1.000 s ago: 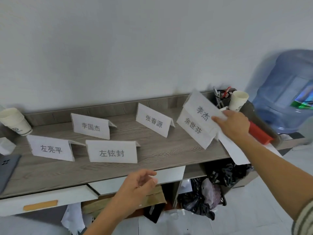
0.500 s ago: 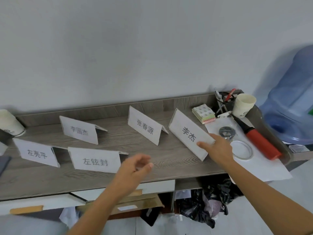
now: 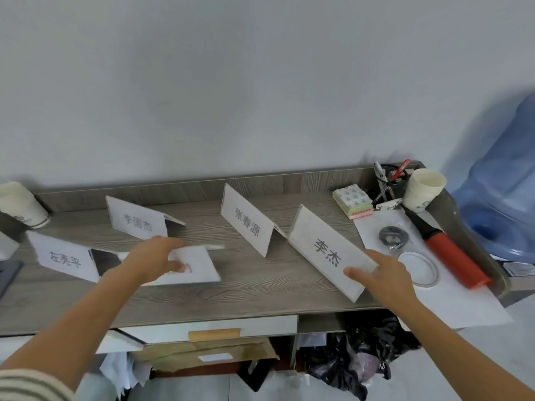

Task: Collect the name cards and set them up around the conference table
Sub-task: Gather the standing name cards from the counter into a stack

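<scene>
Stock: white folded-paper name cards point(image 3: 247, 225) with black print, set out tent-wise on the grey wood-grain surface point(image 3: 260, 287) by the wall. We judge them light, thin, limp and quick to crease or collapse, so best pinched gently at an end edge or along the top fold. Our right hand point(image 3: 388, 276) grips the rightmost card point(image 3: 321, 244) at its near end, thumb on the printed face, while our left hand point(image 3: 153, 256) pinches the front-centre card point(image 3: 199, 267), fingers over its top, thumb in front.
</scene>
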A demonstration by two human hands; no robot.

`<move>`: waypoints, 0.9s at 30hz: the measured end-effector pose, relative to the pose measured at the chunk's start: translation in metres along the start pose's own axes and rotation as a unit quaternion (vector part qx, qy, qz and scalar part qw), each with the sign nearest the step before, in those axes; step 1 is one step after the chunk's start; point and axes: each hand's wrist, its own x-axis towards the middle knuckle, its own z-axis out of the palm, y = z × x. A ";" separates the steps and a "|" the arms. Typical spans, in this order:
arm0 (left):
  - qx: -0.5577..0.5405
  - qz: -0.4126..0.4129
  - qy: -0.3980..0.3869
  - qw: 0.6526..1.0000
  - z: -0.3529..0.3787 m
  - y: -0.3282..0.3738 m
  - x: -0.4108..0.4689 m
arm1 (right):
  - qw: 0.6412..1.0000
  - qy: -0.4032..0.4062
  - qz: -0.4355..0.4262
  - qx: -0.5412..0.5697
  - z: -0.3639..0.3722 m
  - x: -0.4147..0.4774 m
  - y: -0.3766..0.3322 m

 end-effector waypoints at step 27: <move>0.082 0.383 0.035 0.919 0.009 0.277 0.032 | 0.971 -0.055 0.088 0.217 -0.003 -0.060 0.037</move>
